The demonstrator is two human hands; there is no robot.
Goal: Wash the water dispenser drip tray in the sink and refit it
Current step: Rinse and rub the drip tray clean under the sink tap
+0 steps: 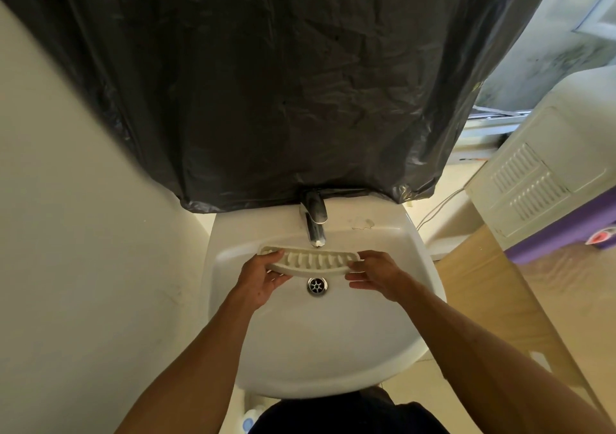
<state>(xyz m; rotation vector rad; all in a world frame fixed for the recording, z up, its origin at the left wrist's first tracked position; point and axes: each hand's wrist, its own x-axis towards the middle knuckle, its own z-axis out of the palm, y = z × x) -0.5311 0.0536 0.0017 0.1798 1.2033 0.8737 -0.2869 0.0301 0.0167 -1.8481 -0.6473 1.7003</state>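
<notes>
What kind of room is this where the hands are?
Probably a small washroom: a white basin with a drain, a chrome tap at its back, and a black plastic sheet hanging behind. The left hand and right hand hold the drip tray over the basin.

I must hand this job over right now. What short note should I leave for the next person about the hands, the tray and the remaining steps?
Left hand grips the left end of the tray; right hand holds its right end.
The tray is above the sink, just below the tap and over the drain.
Done: tray is at the sink. No water stream shows.
Left: wash it, refit it.
</notes>
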